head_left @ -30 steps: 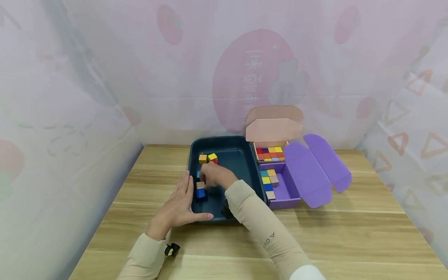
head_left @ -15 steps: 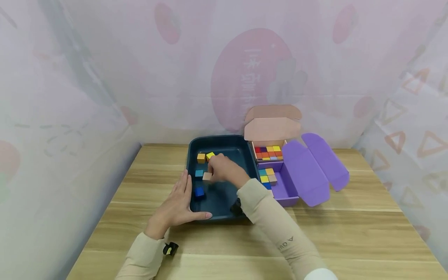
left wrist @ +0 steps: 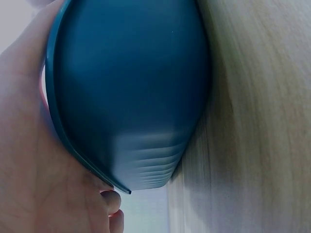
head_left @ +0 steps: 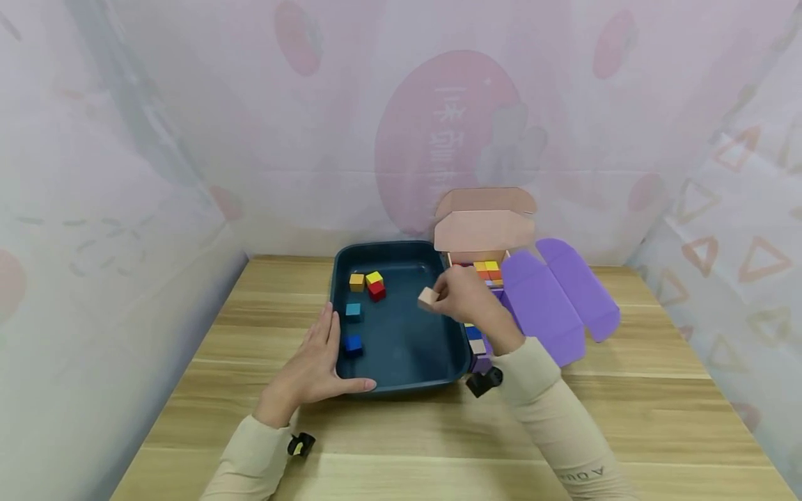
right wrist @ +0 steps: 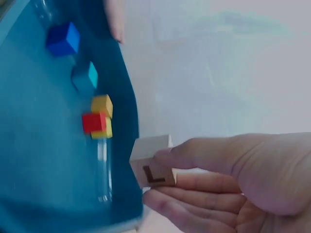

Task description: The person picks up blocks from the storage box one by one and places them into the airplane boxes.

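Pinched between the thumb and fingers of my right hand (head_left: pixel 466 296) is a plain wooden cube (right wrist: pixel 153 160) with a dark L-shaped mark on one face. That hand is over the right side of the dark teal tray (head_left: pixel 407 362). My left hand (head_left: pixel 310 369) lies along the tray's near left corner, fingers straight on the left rim and thumb on the front rim. Inside the tray sit a blue cube (head_left: pixel 353 344), a teal cube (head_left: pixel 354 312), an orange cube (head_left: pixel 356 282), a yellow cube (head_left: pixel 374 278) and a red cube (head_left: pixel 376 291).
Right of the tray stands an open purple box (head_left: pixel 545 306), partly hidden by my right hand, with cubes along its left side. Behind it, an open pale pink box (head_left: pixel 485 229) holds several coloured cubes. Both lids are folded back. A patterned cloth backs the wooden table (head_left: pixel 658 417).
My right hand has picked the wooden cube up from beside the blue cube and carried it right, toward the boxes. My left hand stays on the tray's corner.
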The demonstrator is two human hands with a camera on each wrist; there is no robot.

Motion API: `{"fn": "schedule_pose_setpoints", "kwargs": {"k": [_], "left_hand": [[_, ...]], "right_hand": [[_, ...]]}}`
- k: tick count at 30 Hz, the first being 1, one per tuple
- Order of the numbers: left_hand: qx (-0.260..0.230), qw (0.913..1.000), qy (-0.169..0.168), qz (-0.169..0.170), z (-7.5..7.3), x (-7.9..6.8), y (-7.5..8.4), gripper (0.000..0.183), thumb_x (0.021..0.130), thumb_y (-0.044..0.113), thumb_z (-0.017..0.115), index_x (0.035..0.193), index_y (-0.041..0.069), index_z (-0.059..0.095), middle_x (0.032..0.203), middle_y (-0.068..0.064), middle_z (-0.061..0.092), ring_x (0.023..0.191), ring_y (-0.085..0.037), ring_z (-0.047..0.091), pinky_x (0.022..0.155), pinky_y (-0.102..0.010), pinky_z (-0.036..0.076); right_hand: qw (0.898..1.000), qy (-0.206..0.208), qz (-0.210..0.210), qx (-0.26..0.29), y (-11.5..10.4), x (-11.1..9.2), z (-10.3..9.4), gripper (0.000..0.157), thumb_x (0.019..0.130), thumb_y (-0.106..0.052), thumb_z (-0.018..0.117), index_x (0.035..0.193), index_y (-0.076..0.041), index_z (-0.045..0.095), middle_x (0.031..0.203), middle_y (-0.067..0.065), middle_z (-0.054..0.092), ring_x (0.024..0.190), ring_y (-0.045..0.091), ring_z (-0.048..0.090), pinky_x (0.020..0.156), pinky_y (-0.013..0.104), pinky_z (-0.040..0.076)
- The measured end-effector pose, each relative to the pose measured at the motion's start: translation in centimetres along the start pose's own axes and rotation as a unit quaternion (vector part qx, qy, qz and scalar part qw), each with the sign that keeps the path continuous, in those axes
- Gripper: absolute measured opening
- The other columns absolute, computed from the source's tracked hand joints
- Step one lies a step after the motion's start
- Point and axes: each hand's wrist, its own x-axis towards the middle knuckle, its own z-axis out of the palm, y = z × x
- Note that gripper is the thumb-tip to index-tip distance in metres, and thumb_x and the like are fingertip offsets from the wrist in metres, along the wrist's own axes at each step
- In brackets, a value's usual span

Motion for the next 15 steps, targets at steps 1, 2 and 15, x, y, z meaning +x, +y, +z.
{"fn": "schedule_pose_setpoints", "kwargs": {"k": [1, 2, 15], "left_hand": [[-0.001, 1.0000, 0.000, 0.000, 0.0, 0.0, 0.0, 0.150, 0.071, 0.090, 0.069, 0.168, -0.003, 0.002, 0.178, -0.017, -0.012, 0.167, -0.041, -0.001, 0.133, -0.063, 0.011], [-0.001, 1.0000, 0.000, 0.000, 0.0, 0.0, 0.1, 0.150, 0.071, 0.090, 0.069, 0.168, -0.003, 0.002, 0.178, -0.017, -0.013, 0.167, -0.040, -0.001, 0.133, -0.063, 0.010], [0.002, 1.0000, -0.002, 0.002, -0.1, 0.0, -0.3, 0.151, 0.071, 0.091, 0.069, 0.167, -0.004, 0.000, 0.178, -0.018, -0.015, 0.167, -0.040, -0.002, 0.133, -0.062, 0.011]], "right_hand": [[1.000, 0.008, 0.007, 0.004, 0.6, -0.4, -0.4, 0.015, 0.089, -0.015, 0.085, 0.097, -0.003, 0.083, 0.097, 0.012, 0.079, 0.084, 0.025, 0.067, 0.080, 0.039, 0.066], [1.000, 0.016, 0.015, 0.007, 1.1, -0.8, -0.8, 0.015, 0.088, -0.014, 0.085, 0.096, -0.002, 0.082, 0.096, 0.013, 0.079, 0.082, 0.025, 0.067, 0.078, 0.039, 0.065], [0.983, 0.093, 0.154, 0.018, 6.4, -3.2, -2.5, 0.027, 0.090, -0.017, 0.081, 0.069, 0.000, 0.077, 0.071, 0.009, 0.071, 0.064, 0.019, 0.056, 0.052, 0.025, 0.046]]}}
